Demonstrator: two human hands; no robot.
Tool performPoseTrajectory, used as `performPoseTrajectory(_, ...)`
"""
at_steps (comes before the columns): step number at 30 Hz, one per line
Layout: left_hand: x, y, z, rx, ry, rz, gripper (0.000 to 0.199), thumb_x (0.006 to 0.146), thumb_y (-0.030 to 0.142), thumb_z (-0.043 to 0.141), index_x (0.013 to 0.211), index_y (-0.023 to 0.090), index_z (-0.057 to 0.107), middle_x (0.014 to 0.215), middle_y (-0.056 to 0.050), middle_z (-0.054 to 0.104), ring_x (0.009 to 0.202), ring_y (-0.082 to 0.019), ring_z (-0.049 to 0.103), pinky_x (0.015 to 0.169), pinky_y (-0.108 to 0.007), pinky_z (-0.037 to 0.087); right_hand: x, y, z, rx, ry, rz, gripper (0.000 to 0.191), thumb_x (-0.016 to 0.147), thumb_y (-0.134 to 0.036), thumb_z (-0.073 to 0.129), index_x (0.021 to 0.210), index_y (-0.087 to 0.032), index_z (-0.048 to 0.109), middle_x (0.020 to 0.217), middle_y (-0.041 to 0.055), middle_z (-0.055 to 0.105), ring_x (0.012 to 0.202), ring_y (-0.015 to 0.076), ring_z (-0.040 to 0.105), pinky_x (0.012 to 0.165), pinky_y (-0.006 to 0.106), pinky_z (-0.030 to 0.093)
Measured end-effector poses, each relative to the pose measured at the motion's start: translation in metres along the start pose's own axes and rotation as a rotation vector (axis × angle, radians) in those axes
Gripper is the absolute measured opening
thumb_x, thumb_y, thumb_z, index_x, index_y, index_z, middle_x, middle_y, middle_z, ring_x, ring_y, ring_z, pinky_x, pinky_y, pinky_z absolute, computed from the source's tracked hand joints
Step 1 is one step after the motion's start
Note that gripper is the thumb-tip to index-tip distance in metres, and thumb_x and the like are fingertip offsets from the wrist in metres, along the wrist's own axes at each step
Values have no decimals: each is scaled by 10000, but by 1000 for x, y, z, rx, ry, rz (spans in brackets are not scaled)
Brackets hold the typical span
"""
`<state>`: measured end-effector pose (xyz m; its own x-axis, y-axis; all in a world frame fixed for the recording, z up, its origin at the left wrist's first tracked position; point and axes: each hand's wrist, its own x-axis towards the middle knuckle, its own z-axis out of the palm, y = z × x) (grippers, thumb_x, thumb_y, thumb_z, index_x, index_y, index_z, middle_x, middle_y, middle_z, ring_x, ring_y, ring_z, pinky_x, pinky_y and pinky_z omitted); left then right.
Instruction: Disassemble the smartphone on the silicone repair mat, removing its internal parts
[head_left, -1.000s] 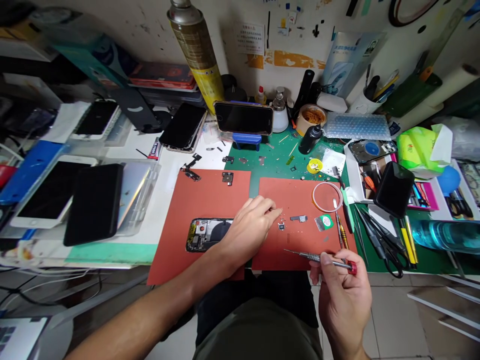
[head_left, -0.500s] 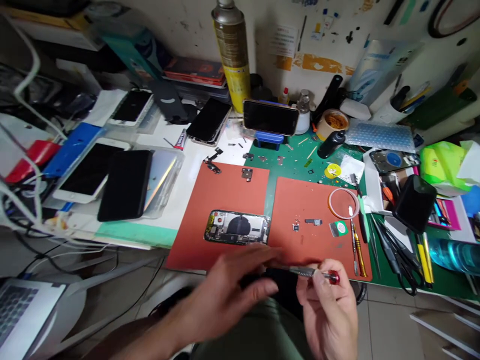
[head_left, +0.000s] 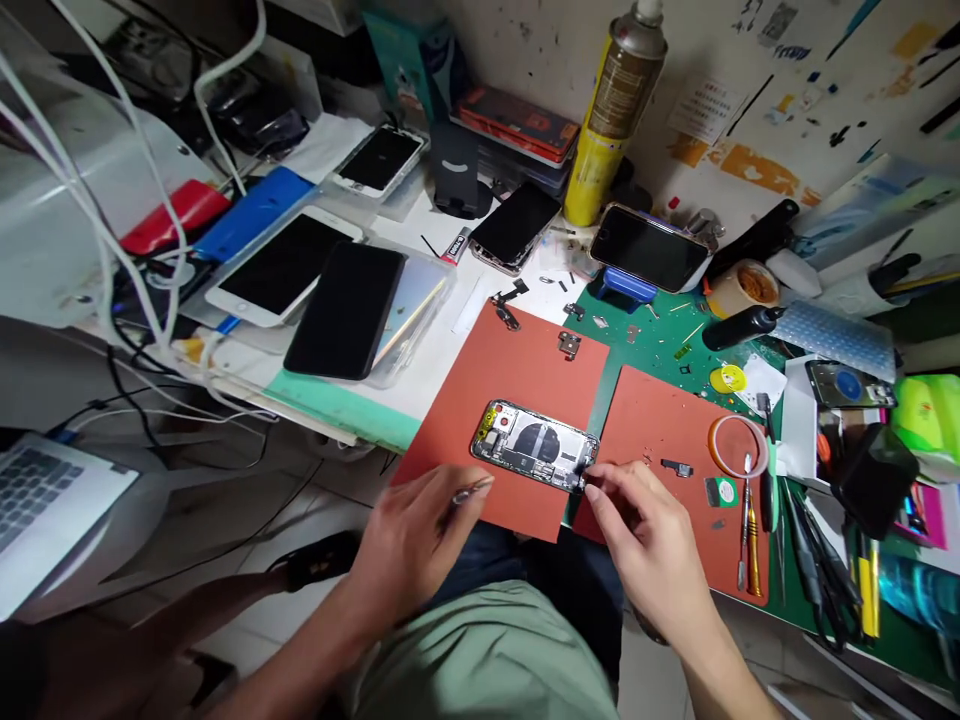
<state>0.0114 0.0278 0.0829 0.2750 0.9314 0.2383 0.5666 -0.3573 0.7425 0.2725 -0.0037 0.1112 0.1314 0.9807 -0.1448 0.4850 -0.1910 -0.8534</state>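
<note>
Red mat, opened phone between hands

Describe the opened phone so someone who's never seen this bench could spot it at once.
Start with the two red mats along the near edge of the bench. On the left one lies the opened phone, with the right hand at its right end. Unlike the dark-screened devices farther back, its innards are exposed, with a big dark disc among them.
</note>
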Motion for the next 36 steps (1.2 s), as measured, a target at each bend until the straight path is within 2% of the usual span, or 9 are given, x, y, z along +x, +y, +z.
performPoseTrajectory(3, 6, -17, 1, 263, -13, 295, 243, 1071, 126, 584, 1286, 222, 642, 877, 17, 783, 714, -129, 736, 730, -267, 548, 15, -3, 5, -155, -88, -98, 195, 1036, -322, 633, 1107, -268, 806, 925, 46, 687, 786, 204, 672, 672, 313, 499)
performPoseTrajectory(7, 10, -23, 8, 414, -42, 424, 316, 1045, 38, 537, 1322, 160, 628, 744, 42, 712, 627, -139, 679, 646, -308, 500, 21, -6, 15, -290, -123, -106, 203, 1026, -233, 589, 1060, -246, 788, 922, 48, 670, 765, 204, 672, 664, 318, 475)
performPoseTrajectory(14, 10, -24, 7, 417, -16, 484, 403, 1004, -35, 463, 1270, 163, 693, 729, 30, 696, 632, -139, 644, 664, -321, 470, 23, -7, 18, -368, -153, -60, 182, 1016, -201, 570, 1034, -225, 750, 918, 40, 654, 730, 193, 649, 651, 315, 444)
performPoseTrajectory(21, 7, -31, 14, 363, 41, 540, 362, 996, -40, 515, 1283, 65, 708, 684, 26, 595, 604, -154, 558, 644, -350, 409, 27, -17, 18, -379, -204, 59, 178, 1030, -188, 569, 999, -218, 742, 914, 37, 659, 749, 196, 649, 679, 317, 435)
performPoseTrajectory(24, 6, -33, 15, 346, 29, 537, 362, 1007, -35, 516, 1309, 51, 696, 683, 29, 568, 609, -157, 525, 648, -354, 394, 28, -19, 18, -370, -201, 96, 164, 1034, -185, 577, 984, -219, 729, 913, 34, 660, 757, 199, 649, 691, 317, 434)
performPoseTrajectory(31, 5, -35, 16, 350, 35, 548, 370, 1010, -34, 525, 1331, 50, 688, 673, 29, 550, 615, -160, 494, 647, -358, 378, 29, -16, 22, -367, -200, 89, 200, 1065, -196, 526, 927, -221, 668, 897, 29, 610, 748, 193, 615, 678, 314, 405)
performPoseTrajectory(36, 5, -35, 16, 363, 37, 541, 372, 1016, -23, 509, 1335, 56, 685, 667, 33, 546, 605, -157, 497, 634, -355, 377, 30, -16, 20, -365, -231, 61, 217, 1073, -182, 476, 959, -231, 654, 943, 30, 578, 758, 184, 595, 672, 310, 408)
